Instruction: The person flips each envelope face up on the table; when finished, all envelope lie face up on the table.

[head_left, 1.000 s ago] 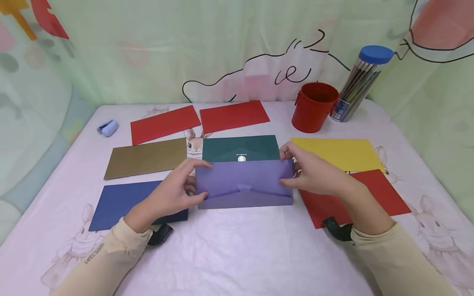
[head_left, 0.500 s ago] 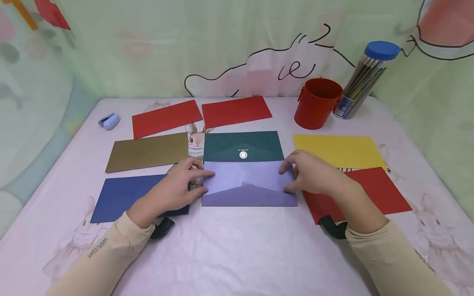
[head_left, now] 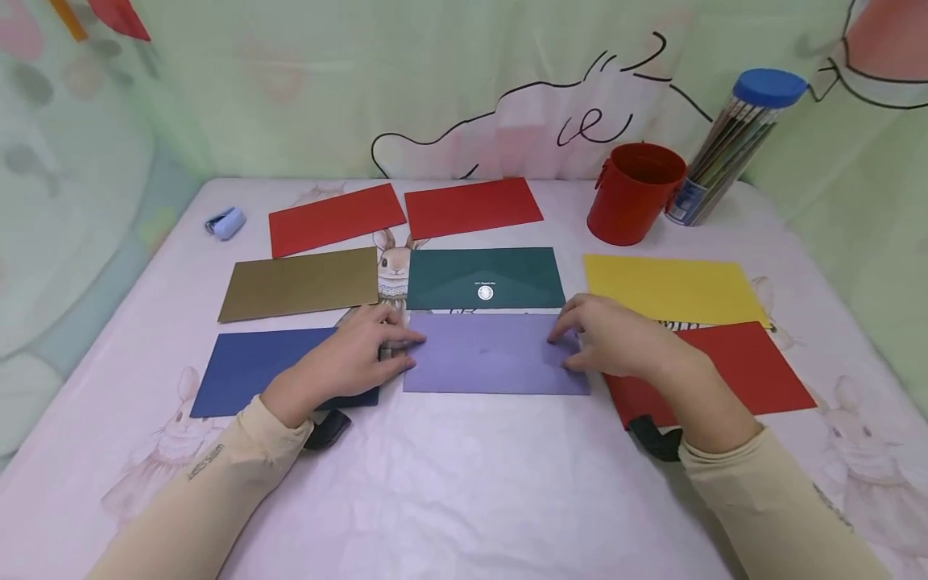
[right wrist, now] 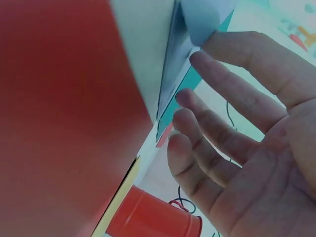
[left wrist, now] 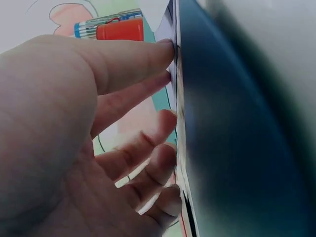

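Note:
A purple envelope (head_left: 493, 354) lies on the table between both hands, just below a dark green envelope (head_left: 484, 274) with a white round print. My left hand (head_left: 351, 350) rests at its left edge, thumb and index finger extended onto it, the forearm reaching over a blue envelope (head_left: 257, 362). At the right edge, the thumb and fingertips of my right hand (head_left: 623, 334) touch the purple paper, above a red envelope (head_left: 750, 370). In the right wrist view, a pale paper piece (right wrist: 200, 19) stands up near the thumb.
Two red envelopes (head_left: 474, 208) lie at the back, a brown envelope (head_left: 300, 282) on the left, a yellow envelope (head_left: 674, 286) on the right. A red bucket (head_left: 634, 201) and a blue-lidded pencil tube (head_left: 732, 153) stand back right. A light-blue stapler-like object (head_left: 228, 223) lies back left.
The purple envelope has come down from a tilted hold over the green envelope's edge to lie flat below it. Its flap outline no longer shows. Both hands have loosened at its edges.

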### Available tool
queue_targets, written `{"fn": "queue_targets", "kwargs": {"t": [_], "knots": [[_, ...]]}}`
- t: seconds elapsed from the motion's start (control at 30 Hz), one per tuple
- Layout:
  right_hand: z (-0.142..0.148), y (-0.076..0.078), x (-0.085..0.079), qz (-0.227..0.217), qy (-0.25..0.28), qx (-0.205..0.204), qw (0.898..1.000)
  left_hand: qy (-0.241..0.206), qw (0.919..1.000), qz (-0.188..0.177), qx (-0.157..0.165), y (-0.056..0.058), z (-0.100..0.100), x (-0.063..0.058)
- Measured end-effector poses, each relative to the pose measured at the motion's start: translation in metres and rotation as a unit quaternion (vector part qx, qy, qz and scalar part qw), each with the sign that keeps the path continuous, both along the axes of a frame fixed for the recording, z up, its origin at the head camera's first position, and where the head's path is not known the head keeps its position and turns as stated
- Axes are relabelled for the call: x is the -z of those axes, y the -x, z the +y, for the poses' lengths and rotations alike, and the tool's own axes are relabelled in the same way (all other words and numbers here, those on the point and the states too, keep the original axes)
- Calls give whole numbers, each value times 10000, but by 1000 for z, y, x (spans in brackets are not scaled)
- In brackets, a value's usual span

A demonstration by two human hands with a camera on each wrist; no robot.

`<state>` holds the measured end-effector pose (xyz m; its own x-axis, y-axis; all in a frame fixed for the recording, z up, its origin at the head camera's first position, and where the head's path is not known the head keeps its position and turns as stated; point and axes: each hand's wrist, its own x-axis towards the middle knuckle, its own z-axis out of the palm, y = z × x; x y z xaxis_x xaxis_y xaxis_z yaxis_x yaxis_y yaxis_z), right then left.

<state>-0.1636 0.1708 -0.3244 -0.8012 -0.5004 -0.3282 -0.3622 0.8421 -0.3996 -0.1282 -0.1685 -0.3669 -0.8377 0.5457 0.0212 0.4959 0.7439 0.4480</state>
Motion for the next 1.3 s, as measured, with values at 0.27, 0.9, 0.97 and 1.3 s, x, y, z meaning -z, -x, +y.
{"fn": "queue_targets", "kwargs": {"t": [0.27,0.9,0.97,1.3], "knots": [[-15,-5,-14,114,-215,-283,9993,-614,9971,-448,-98,4,-17,-27],[-171,-18,-4,-179,328,-1659,9854,-519,9976,-313,-326,-53,-181,-17],[-183,-18,-1,-202,252,-1812,9829,-527,9972,-430,-320,-55,-191,-13],[-203,-20,10,-166,-56,-2061,9784,-487,9963,-638,-320,-62,-205,-8]]}}
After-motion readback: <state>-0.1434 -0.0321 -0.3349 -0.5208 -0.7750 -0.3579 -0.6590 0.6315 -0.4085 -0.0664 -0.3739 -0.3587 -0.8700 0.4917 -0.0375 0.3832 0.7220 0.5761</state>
